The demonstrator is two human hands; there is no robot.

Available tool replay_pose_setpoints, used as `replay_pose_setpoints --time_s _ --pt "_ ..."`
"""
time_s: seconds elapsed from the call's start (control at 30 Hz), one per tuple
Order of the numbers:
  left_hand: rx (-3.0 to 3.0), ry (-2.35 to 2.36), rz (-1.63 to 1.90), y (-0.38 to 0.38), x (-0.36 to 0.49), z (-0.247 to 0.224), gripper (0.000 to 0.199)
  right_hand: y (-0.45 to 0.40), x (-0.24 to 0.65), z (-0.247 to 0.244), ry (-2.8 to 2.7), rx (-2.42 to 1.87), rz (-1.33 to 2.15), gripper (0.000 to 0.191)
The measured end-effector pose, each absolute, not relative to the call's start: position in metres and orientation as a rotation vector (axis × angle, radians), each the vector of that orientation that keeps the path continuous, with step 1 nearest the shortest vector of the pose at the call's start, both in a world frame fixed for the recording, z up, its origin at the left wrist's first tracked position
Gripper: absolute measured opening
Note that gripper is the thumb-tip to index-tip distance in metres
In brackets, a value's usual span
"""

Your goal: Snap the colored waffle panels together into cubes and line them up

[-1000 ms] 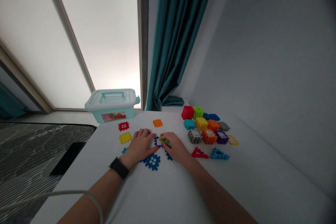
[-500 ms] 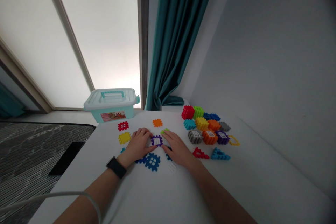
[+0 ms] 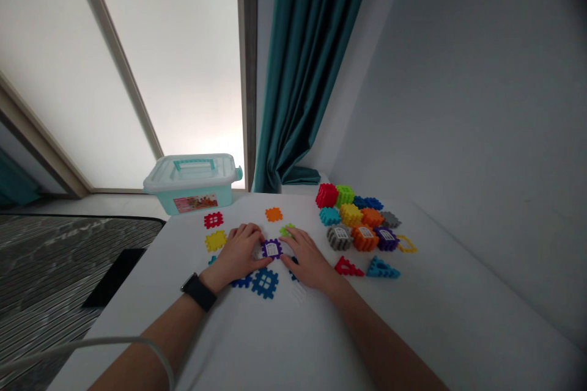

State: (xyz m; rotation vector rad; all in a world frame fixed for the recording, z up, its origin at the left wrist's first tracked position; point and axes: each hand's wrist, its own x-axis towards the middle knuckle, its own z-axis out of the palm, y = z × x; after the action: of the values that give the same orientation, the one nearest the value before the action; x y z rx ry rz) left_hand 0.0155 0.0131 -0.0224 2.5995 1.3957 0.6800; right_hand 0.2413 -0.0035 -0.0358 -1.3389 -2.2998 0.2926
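A purple notched tile with a white label (image 3: 272, 248) lies on the white table between my hands. My left hand (image 3: 242, 253) rests at its left, thumb by the near edge, fingers curved over the table. At its right, my right hand (image 3: 307, 256) has its thumb and fingers apart, with fingertips by a light green tile (image 3: 287, 230). In front of the purple tile is a blue window tile (image 3: 265, 283); another blue tile (image 3: 242, 281) is partly under my left wrist. An orange tile (image 3: 274, 214), a red window tile (image 3: 213, 220) and a yellow tile (image 3: 215, 241) lie farther off.
Stacks of coloured blocks, including a yellow one (image 3: 351, 214), stand at the right. Nearer are a red triangle (image 3: 348, 267) and a blue triangle (image 3: 383, 267). A lidded teal box (image 3: 197, 186) sits at the back left. A pale cable (image 3: 114, 339) crosses the lower left.
The whole view has shifted slightly, so things appear a little farther left. My hands hold nearly the same pose around the purple tile.
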Motion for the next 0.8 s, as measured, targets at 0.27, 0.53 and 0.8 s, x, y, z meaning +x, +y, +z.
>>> replay_pose_setpoints --time_s 0.27,0.53,0.8 --pt "2.663 1.337 0.804 0.0118 0.0160 -0.0204 0.034 -0.0059 0.2401 -0.0320 -2.221 -1.230 0.383 0.052" --pt "2.730 1.218 0.924 0.0103 0.0158 -0.0156 0.039 -0.0037 0.2389 -0.0351 -2.201 -1.202 0.350 0.057" --pt "2.755 1.159 0.927 0.0092 0.0161 -0.0138 0.036 -0.0044 0.2386 -0.0302 -2.217 -1.208 0.286 0.053"
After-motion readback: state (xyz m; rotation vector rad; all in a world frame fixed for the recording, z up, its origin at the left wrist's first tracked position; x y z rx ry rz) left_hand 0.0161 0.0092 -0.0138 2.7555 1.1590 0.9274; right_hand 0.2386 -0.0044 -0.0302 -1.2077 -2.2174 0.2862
